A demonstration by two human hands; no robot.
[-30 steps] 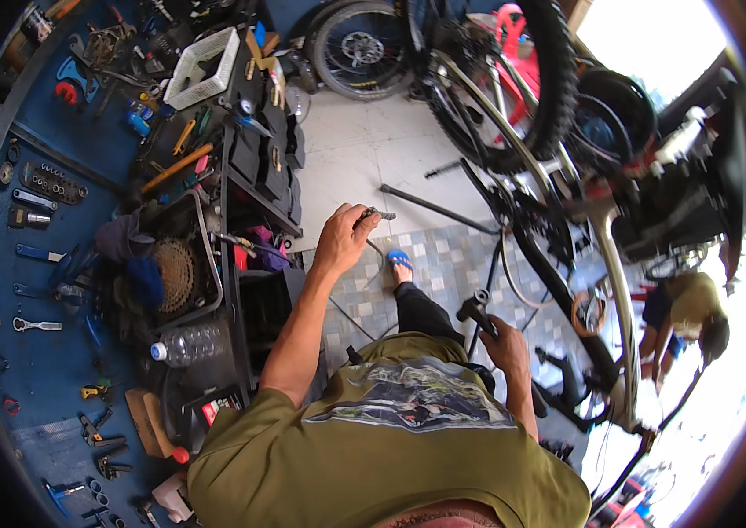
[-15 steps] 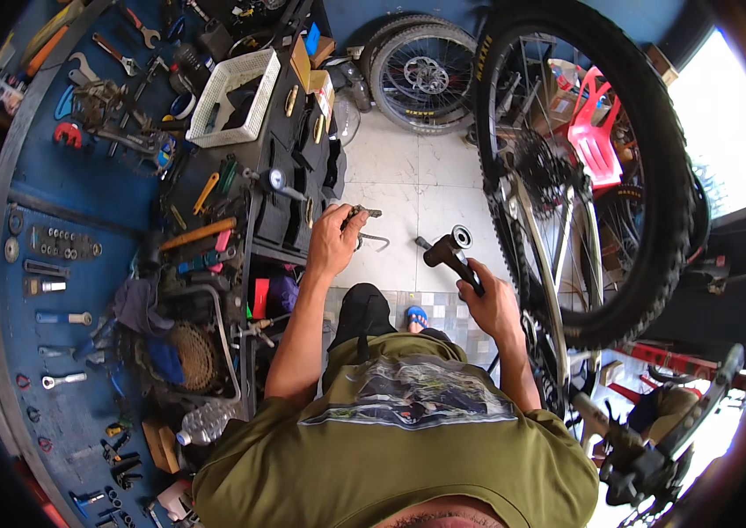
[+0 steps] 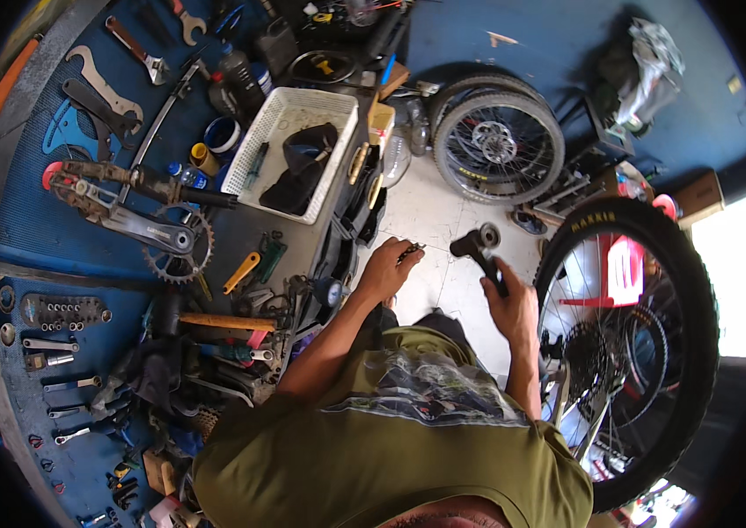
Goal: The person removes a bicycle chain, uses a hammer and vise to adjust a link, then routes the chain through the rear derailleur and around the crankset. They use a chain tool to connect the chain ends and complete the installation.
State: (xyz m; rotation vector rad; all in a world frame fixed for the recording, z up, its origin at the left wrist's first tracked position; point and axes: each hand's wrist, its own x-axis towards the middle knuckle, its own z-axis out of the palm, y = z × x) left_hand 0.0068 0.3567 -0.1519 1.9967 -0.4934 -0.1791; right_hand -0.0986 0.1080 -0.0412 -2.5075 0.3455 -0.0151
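My right hand (image 3: 514,304) grips the handle of a black hammer-shaped piece (image 3: 473,246) with a round silver ring at one end of its head. My left hand (image 3: 385,275) is closed, fingertips pinching a small dark metal piece (image 3: 411,252) whose kind I cannot make out. Both hands are raised in front of me, apart from each other, above the pale floor. The mountain bike's rear wheel (image 3: 694,290), with a knobbly tyre, stands close to the right of my right hand.
On the left bench sit a white plastic basket (image 3: 331,167) with dark cloth, a crankset (image 3: 155,236), a yellow-handled tool (image 3: 241,273) and a wooden-handled hammer (image 3: 228,322). Tools hang on the blue pegboard (image 3: 17,299). Loose wheels (image 3: 500,151) lean at the far wall; a red chair (image 3: 624,273) stands behind the bike.
My view has swung toward the left bench, so the basket and crankset look larger and the bike sits lower at the right. Both hands keep their holds.
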